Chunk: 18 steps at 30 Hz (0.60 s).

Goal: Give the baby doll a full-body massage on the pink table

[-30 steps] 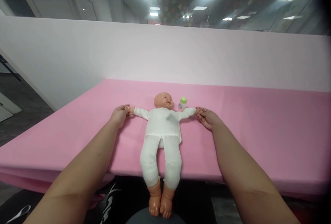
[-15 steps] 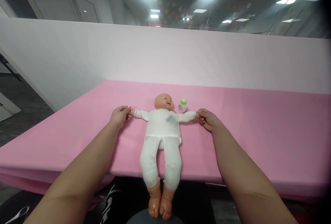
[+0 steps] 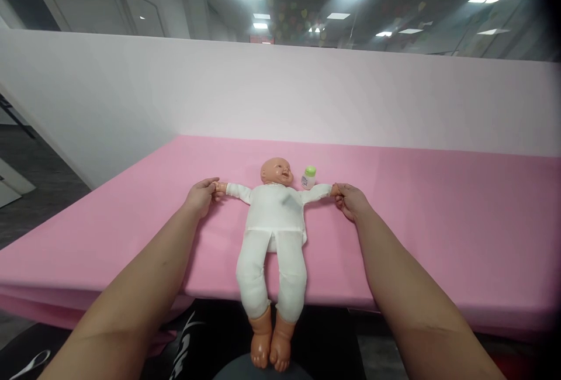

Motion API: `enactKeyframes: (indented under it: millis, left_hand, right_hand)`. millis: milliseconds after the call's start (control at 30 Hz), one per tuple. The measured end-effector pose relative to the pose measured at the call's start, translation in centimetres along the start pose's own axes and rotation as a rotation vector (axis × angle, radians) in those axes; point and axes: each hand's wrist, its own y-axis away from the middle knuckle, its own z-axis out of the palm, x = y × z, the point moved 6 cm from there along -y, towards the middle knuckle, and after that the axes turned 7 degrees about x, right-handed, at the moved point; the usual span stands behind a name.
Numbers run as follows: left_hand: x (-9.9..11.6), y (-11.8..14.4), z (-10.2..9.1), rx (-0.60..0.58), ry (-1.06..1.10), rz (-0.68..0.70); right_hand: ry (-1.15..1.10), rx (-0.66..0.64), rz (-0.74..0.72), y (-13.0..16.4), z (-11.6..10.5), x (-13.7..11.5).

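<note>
A baby doll with a white cloth body lies on its back, its head toward the far side and both arms stretched out sideways. Its legs reach over the near table edge, so the bare plastic feet hang past it. My left hand is closed around the doll's hand on the left. On the other side, my right hand pinches the doll's other hand between thumb and fingers. A small clear bottle with a green cap stands beside the doll's head, just above its right-hand sleeve.
Pink cloth covers the table. A white partition rises along its back and left sides. Beneath the near edge, my dark-clothed legs and a grey rounded surface show under the doll's feet.
Both of my hands keep their hold on the doll's hands. The doll's arms have shifted only very slightly; the bottle stands in the same place.
</note>
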Motion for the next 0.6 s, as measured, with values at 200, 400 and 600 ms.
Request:
enactKeyframes:
  millis: [200, 400, 600]
  left_hand:
    - [-0.05, 0.03, -0.18, -0.025, -0.022, 0.005]
    - [0.24, 0.29, 0.06, -0.032, -0.062, 0.05]
    - [0.54, 0.55, -0.01, 0.017, -0.107, 0.09]
  right_hand:
    - [-0.056, -0.059, 0.038, 0.61, 0.32, -0.4]
    - [-0.156, -0.157, 0.048, 0.76, 0.44, -0.51]
    - [-0.078, -0.19, 0.024, 0.99, 0.26, -0.68]
